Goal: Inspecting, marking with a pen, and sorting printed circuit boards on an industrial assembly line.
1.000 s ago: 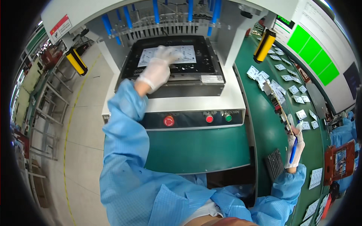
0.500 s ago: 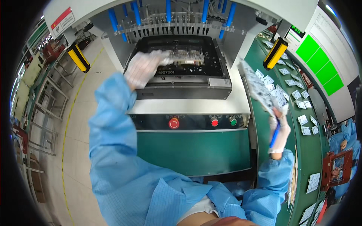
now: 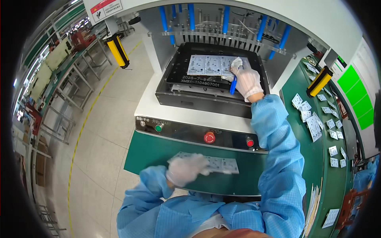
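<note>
A white circuit board panel (image 3: 210,65) lies in the black test fixture (image 3: 186,85) under the press. My right hand (image 3: 248,81), in a white glove, is at the panel's right end with its fingers closed around a blue pen (image 3: 233,85). Some of those fingertips touch or hover over the panel; I cannot tell which. Lower down, over the green table front, my gloved left hand (image 3: 186,170) grips the left part of a second circuit board panel (image 3: 224,164). Motion blurs this hand, and it covers part of that panel.
Above the fixture hang the press's probe pins and blue rods (image 3: 226,20). Yellow-black light barriers (image 3: 118,51) flank the opening. The control strip has a red stop button (image 3: 209,137). Several small boards (image 3: 313,125) lie on the green bench at right, beside a monitor (image 3: 359,97).
My left hand has moved from the fixture down over the table front with a panel. My right hand has come from the right bench to the fixture, where its panel now lies.
</note>
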A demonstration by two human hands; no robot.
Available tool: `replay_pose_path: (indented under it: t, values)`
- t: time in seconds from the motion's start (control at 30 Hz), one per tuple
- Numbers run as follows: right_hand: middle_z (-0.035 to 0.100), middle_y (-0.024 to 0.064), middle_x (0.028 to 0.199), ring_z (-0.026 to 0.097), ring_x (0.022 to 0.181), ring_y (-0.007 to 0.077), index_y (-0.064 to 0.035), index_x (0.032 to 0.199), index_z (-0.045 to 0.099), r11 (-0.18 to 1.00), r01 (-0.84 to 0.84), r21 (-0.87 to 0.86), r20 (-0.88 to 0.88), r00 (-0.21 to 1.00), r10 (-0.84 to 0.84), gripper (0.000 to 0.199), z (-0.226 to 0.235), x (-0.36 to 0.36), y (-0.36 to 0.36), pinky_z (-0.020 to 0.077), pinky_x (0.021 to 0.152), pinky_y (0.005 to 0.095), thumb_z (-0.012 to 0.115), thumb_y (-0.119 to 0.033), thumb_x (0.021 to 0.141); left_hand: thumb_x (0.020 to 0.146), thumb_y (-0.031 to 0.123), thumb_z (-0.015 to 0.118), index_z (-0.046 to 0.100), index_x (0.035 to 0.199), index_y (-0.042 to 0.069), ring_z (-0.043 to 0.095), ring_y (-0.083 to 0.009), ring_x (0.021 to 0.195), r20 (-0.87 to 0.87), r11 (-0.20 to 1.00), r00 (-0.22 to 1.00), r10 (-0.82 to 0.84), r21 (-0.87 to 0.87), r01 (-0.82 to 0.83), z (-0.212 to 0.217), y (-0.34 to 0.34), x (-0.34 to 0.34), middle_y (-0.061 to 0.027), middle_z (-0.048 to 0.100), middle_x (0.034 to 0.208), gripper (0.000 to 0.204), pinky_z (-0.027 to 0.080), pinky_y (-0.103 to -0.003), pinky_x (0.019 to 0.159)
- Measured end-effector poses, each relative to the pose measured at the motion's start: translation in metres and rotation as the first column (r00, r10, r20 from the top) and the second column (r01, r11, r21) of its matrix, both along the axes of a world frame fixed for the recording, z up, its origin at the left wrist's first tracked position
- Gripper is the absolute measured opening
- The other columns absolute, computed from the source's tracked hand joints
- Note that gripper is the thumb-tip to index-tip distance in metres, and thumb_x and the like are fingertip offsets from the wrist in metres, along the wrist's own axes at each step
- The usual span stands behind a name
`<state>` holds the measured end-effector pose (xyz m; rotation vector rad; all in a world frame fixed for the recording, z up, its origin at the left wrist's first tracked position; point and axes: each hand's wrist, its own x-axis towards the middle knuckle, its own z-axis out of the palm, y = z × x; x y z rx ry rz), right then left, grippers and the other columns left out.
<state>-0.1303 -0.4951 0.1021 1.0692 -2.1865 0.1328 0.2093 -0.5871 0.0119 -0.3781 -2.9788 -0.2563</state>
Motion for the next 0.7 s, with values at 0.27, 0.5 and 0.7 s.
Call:
replay_pose_path:
  t: [0.27,0.5,0.7]
  values:
    - [0.066,0.0120,0.071,0.067,0.071,0.0297,0.0021,0.102,0.059,0.967,0.227,-0.114,0.117,0.970,-0.213,0.062,0.012,-0.014,-0.025,0.0510,0.055,0.0441,0.044,-0.057,0.092,0.090,0.023,0.054,0.056,0.118,0.007,0.057,-0.0279,0.110,-0.063,0.923,0.996,-0.057,0.377,0.077,-0.058,0.022,-0.003,-0.0140,0.057,0.119,0.032,0.048,-0.036,0.092]
    - [0.067,0.0144,0.077,0.067,0.073,0.0307,-0.0078,0.091,0.066,0.913,0.342,-0.223,-0.034,0.933,-0.358,0.040,-0.007,-0.040,-0.045,0.0529,0.057,0.0453,0.048,-0.044,0.091,0.093,0.015,0.045,0.057,0.120,0.010,0.032,-0.0409,0.133,-0.279,0.708,0.653,0.704,0.349,-0.614,-0.050,-0.080,-0.034,-0.0153,0.039,0.142,0.030,0.029,-0.047,0.111]
    - [0.066,0.0141,0.073,0.065,0.062,0.0312,-0.0094,0.080,0.067,0.959,0.185,-0.216,-0.262,0.935,-0.239,0.033,0.002,-0.060,-0.051,0.0521,0.056,0.0422,0.051,-0.036,0.092,0.103,0.030,0.026,0.053,0.126,0.011,0.025,-0.0471,0.135,-0.293,0.683,0.618,0.729,0.374,-0.628,-0.063,-0.102,-0.047,-0.0186,0.036,0.144,0.040,0.011,-0.056,0.114]
